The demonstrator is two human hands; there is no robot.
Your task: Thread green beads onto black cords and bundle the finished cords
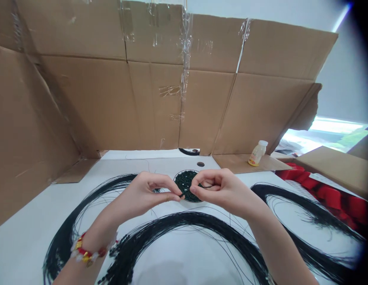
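My left hand (156, 188) pinches a small dark piece (182, 195) between thumb and forefinger. Close by, my right hand (218, 188) is closed in a pinch, and a thin dark strand (207, 187) shows at its fingers. Behind the fingertips stands a round dish of small dark green pieces (184, 180), partly covered by the hands. A curved bundle of black strands (190, 217) lies in front, below both hands. Its left end carries a cluster of small dark pieces (120, 257).
Further bundles of black strands lie left (68, 221) and right (302, 245) on the white table (20, 253). Cardboard walls (154, 107) enclose the back and left. A small bottle (258, 153) stands back right, near a box of red items (329, 196).
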